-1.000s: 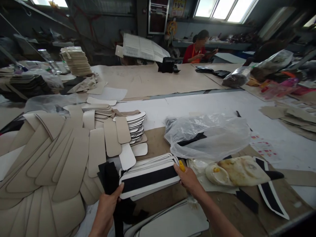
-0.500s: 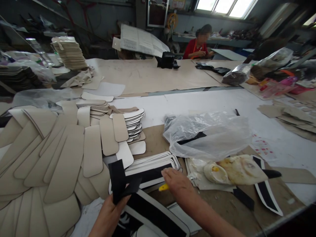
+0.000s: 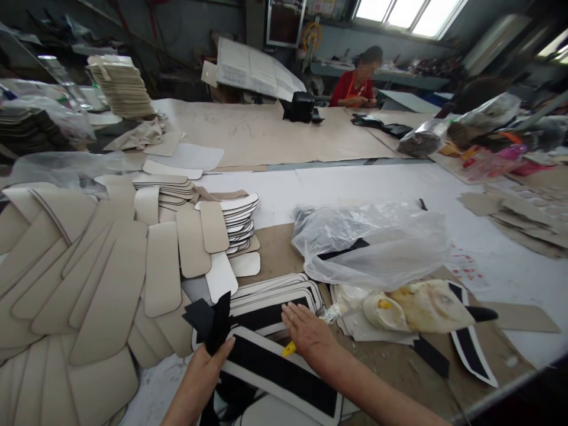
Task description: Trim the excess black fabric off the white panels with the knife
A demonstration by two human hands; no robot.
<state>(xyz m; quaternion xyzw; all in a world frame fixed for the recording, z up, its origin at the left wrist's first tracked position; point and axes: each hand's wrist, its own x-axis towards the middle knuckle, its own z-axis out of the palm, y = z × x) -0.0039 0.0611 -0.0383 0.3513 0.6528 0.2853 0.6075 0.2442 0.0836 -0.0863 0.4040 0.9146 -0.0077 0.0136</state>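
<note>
Daylight pours from the windows [image 3: 408,12] ahead of me, blown out white. My bench is evenly lit with soft shadows; edges bend and blur.

Skylight windows [image 3: 408,12] brighten a dim workshop with long work tables [image 3: 275,139] and dark walls [image 3: 190,23].
</note>
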